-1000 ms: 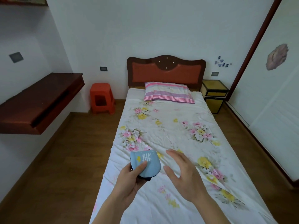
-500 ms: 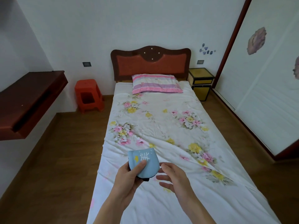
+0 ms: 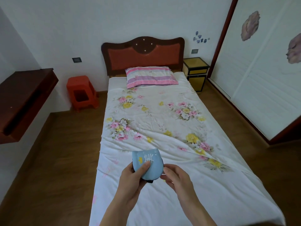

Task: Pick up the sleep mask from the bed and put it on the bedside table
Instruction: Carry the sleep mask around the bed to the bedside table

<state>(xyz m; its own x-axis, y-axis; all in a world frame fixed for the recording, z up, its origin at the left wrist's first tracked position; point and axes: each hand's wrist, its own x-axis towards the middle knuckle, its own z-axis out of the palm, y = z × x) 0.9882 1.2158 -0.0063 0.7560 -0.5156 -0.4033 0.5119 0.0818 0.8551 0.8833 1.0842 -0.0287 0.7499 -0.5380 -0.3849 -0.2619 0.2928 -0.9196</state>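
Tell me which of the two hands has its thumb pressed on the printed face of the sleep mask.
The left hand: its thumb lies across the blue sleep mask; the right hand only pinches its lower right edge.

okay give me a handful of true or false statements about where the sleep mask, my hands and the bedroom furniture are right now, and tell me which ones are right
1. The sleep mask lies flat on the bed. False: it is held up above the bed, folded, in the left hand.
2. The right hand is at the mask's right edge. True.
3. The bedside table stands to the right of the headboard. True.
4. The red plastic stool is on the same side of the bed as the bedside table. False: it stands on the opposite, left side.
5. The striped pillow sits at the foot of the bed. False: it lies at the head, against the headboard.
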